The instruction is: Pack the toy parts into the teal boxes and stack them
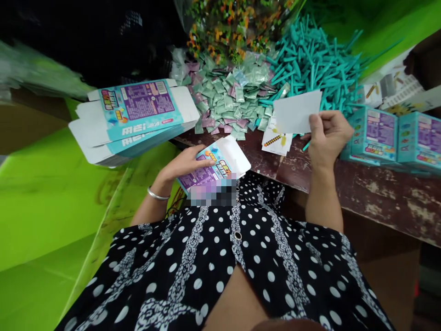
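My left hand (188, 163) is closed round a teal and purple printed box (220, 163), held in front of my body with its white end flaps toward the right. My right hand (329, 133) pinches a blank white card (298, 112) between thumb and fingers. Below that card, printed cards (276, 141) with a yellow and black picture lie on the table. Behind both hands spreads a heap of small pale green and pink sachets (227, 94). To its right is a pile of teal plastic sticks (313, 59).
Flattened teal boxes (138, 110) are stacked on the left. Upright filled-out boxes (377, 133) stand at the right on the worn brown table (365, 197). A clear bag of orange and green pieces (237, 27) sits at the back. Bright green sheeting (34, 197) lies at the left.
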`<control>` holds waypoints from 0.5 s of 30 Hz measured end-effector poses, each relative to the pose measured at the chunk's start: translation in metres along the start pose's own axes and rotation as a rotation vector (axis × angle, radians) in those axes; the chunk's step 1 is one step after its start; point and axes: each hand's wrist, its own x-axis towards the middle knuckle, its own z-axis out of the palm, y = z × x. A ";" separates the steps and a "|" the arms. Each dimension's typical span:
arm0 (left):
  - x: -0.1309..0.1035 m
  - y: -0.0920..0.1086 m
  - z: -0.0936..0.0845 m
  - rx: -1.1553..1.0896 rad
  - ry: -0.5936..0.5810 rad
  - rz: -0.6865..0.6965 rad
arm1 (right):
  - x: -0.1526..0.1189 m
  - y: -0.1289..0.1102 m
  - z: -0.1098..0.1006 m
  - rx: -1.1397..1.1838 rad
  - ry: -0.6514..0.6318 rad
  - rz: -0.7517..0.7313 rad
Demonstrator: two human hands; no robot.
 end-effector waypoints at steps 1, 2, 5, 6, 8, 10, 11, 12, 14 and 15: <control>-0.001 -0.001 0.001 -0.017 0.022 0.000 | -0.008 -0.010 0.007 0.042 -0.057 0.013; -0.001 -0.002 0.001 -0.035 0.042 0.001 | -0.017 -0.020 0.017 0.059 -0.160 0.015; -0.003 -0.002 0.004 -0.078 0.079 0.010 | -0.042 -0.047 0.050 0.026 -0.504 -0.011; -0.004 -0.002 0.005 -0.087 0.086 0.013 | -0.047 -0.054 0.060 0.014 -0.628 -0.023; -0.007 -0.004 0.005 -0.102 0.103 0.012 | -0.046 -0.063 0.077 -0.032 -0.837 -0.064; -0.012 -0.008 0.005 -0.111 0.117 -0.012 | -0.031 -0.063 0.090 -0.178 -0.862 -0.147; -0.014 -0.010 0.004 -0.110 0.120 -0.032 | -0.019 -0.059 0.095 -0.291 -0.806 -0.200; -0.016 -0.012 0.004 -0.107 0.122 -0.053 | -0.005 -0.054 0.101 -0.416 -0.742 -0.257; -0.019 -0.016 0.002 -0.099 0.120 -0.091 | 0.023 -0.040 0.113 -0.642 -0.733 -0.378; -0.019 -0.018 0.001 -0.100 0.119 -0.106 | 0.035 -0.033 0.119 -0.725 -0.794 -0.432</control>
